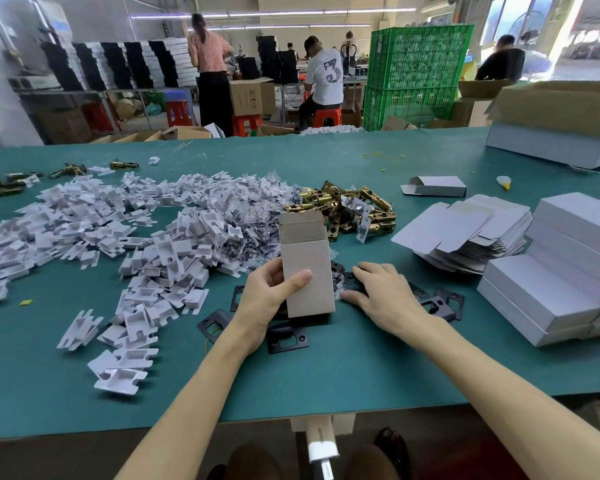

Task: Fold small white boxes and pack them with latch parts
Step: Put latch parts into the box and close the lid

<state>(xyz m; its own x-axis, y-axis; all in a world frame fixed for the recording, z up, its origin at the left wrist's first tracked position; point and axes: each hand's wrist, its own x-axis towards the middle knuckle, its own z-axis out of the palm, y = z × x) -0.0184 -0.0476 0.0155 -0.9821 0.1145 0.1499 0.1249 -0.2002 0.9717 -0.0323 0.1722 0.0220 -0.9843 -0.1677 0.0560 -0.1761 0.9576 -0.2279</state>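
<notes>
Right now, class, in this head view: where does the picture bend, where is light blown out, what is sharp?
Head view: green crates lean and the table's far edge bows; daylight top right is blown out; open box in left hand is sharp.

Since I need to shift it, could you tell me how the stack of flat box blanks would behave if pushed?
The stack of flat box blanks lies fanned, so it would probably shear and slide apart. Single blanks look thin, likely light and bendy.
</notes>
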